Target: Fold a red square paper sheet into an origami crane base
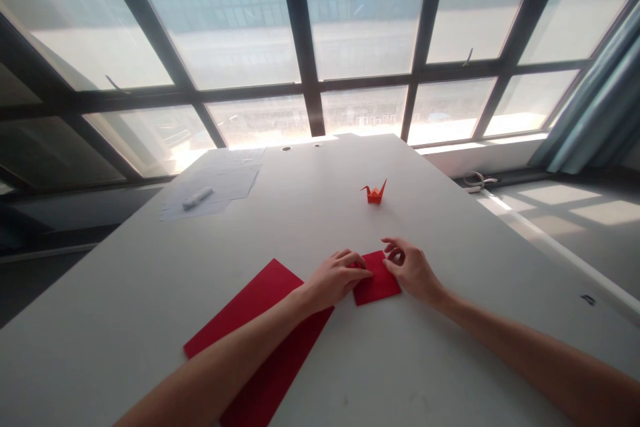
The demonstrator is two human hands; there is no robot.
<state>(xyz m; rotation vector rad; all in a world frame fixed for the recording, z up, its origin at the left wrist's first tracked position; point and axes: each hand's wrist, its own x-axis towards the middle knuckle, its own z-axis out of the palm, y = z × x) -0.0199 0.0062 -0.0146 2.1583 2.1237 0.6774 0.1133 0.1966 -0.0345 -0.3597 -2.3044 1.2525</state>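
A small red paper square (376,285), apparently folded, lies flat on the white table between both hands. My left hand (341,273) is closed at its upper left part, with thumb and fingertips pressed onto the paper. At the upper right edge, my right hand (411,270) has its thumb against the paper and its fingers curled, the index finger raised above them. Partly under my left forearm rests a larger red sheet or stack of paper (250,310). Beyond the hands stands an orange-red origami crane (374,196).
White printed sheets (235,180) lie at the far left of the table (310,207), with a whitish oblong object (198,198) on top. Dark-framed windows (310,87) run behind the table. A curtain (590,107) hangs at the right. A cable (477,180) lies beyond the table's right edge.
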